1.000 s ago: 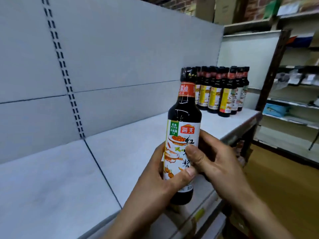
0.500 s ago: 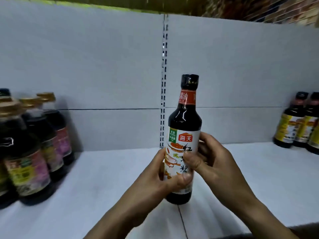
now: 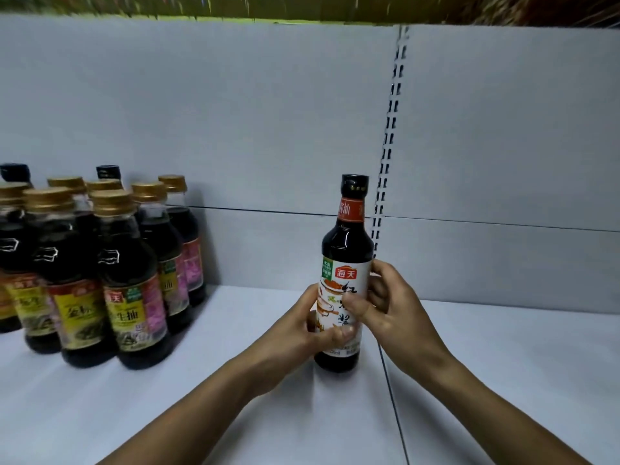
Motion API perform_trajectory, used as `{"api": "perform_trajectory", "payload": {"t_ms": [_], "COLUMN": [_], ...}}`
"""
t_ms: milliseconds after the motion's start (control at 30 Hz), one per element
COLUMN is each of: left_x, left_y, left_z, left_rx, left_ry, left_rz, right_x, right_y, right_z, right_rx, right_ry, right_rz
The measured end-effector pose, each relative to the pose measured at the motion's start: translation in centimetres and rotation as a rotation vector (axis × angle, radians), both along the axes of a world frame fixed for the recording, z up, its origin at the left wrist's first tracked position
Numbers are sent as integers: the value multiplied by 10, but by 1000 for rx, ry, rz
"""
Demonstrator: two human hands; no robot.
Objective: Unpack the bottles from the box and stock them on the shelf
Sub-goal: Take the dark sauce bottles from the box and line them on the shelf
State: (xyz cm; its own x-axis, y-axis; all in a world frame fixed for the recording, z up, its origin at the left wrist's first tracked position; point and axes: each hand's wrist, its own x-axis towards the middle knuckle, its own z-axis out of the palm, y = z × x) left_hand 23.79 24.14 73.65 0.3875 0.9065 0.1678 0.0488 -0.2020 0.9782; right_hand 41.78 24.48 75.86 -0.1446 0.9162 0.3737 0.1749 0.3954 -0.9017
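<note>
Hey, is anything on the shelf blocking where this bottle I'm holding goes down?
Nothing visible does. The left hand and right hand hold the soy sauce bottle upright over bare white shelf. The gold-capped bottles stand off to its left, apart from it.

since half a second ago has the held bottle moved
Yes: the bottle went left, from just right of the slotted upright to just left of it.
</note>
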Motion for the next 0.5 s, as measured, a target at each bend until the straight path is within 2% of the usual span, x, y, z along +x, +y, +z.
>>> {"api": "perform_trajectory", "payload": {"t_ms": [500], "left_x": [-5], "left_y": [55], "left_z": [-24], "left_rx": [24], "left_ry": [-62], "left_rz": [-68], "right_x": [-6], "right_y": [42], "right_z": [-15], "right_rx": [2], "right_ry": [-98], "right_rz": [-38]}}
